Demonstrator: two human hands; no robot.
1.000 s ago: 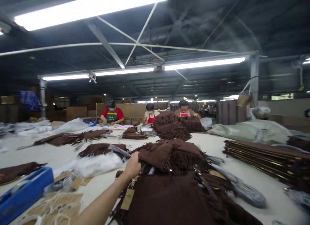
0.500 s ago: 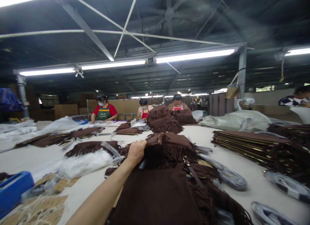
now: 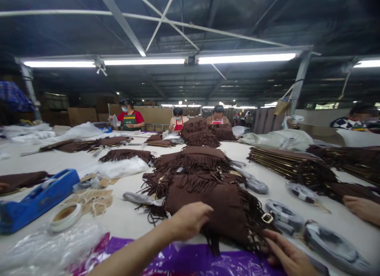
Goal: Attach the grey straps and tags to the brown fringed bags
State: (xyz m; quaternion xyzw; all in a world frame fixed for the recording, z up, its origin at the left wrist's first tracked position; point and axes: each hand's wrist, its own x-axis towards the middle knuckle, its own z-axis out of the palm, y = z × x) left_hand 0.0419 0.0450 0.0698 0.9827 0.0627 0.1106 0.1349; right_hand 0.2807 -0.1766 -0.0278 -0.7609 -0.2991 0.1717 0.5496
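Observation:
A dark brown fringed bag lies in front of me on a pile of similar bags. Over its near edge is my left hand, fingers curled together; whether they pinch anything is hidden. My right hand is at the bag's lower right corner, with thumb and fingers closed on its edge beside the fringe and strap fittings. A gold-coloured buckle shows just above that hand. Beneath both hands, purple plastic wrapping spreads along the near edge.
To the left are a blue tape dispenser, a tape roll and cardboard tags. Wrapped coiled straps and stacked brown bags lie right. A co-worker's hand reaches in at right. Several people work across the table.
My left hand has let go of the farther bag and come back towards me. My right hand has come into view at the near bag. The view has tilted down, showing purple plastic.

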